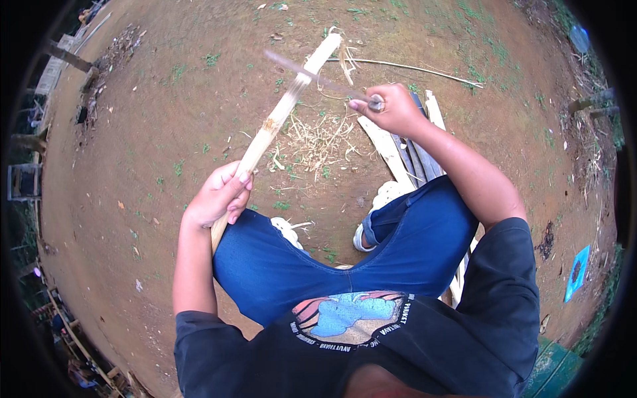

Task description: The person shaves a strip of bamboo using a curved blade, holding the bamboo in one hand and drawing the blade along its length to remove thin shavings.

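My left hand [220,194] is closed around the lower part of a long pale split stick [267,132], bamboo or wood, which slants up and away to the right. Its lower end rests by my left thigh; thin curled strips hang off its far end. In my right hand [393,109] is the handle of a long knife [342,87]. The blade, blurred by motion, points left and crosses the stick's upper part; whether it touches the wood I cannot tell. Below them on the dirt lies a heap of pale shavings [318,142].
Split wood pieces [388,149] and dark slats [418,156] lie beside my right leg. A thin rod [411,68] rests on the ground beyond the heap. Far right is a blue packet [577,273]; a green surface [557,368] shows behind me. Wooden posts [66,56] stand at left.
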Demonstrator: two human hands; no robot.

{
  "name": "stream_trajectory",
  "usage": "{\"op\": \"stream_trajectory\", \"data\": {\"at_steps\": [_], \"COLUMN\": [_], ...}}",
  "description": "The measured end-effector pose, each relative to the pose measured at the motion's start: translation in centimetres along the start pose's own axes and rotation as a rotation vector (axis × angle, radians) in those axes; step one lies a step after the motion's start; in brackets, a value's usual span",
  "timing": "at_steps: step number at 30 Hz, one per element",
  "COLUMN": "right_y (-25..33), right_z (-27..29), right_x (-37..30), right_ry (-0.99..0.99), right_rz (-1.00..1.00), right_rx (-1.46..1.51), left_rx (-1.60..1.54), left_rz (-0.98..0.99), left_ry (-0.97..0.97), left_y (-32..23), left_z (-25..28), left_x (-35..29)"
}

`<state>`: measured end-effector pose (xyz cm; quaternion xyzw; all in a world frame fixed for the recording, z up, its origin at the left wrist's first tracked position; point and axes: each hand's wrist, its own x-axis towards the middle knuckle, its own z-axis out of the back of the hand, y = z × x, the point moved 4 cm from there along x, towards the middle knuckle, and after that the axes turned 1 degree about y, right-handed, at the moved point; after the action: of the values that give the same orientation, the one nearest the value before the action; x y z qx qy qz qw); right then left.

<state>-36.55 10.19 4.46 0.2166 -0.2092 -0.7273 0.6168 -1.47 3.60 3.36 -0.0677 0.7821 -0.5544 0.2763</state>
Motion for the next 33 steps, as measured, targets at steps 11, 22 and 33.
{"op": "stream_trajectory", "data": {"at_steps": [11,22,33], "right_y": [-1.3,-5.6,-16.4], "right_z": [-3.7,-1.0,2.6], "right_x": [2.2,2.8,3.4], "right_ry": [-0.129,-0.194,-0.295], "right_rz": [0.173,-0.090,-0.528], "right_rx": [-0.170,-0.095,-0.319], "left_rx": [-0.031,-0.064,-0.015], "left_rz": [0.073,0.112,0.081], "left_ry": [0.058,0.075,0.062], "left_y": [0.5,0.8,0.2], "left_z": [-0.7,-0.3,-0.4], "left_x": [0.8,1.1,-0.1]}}
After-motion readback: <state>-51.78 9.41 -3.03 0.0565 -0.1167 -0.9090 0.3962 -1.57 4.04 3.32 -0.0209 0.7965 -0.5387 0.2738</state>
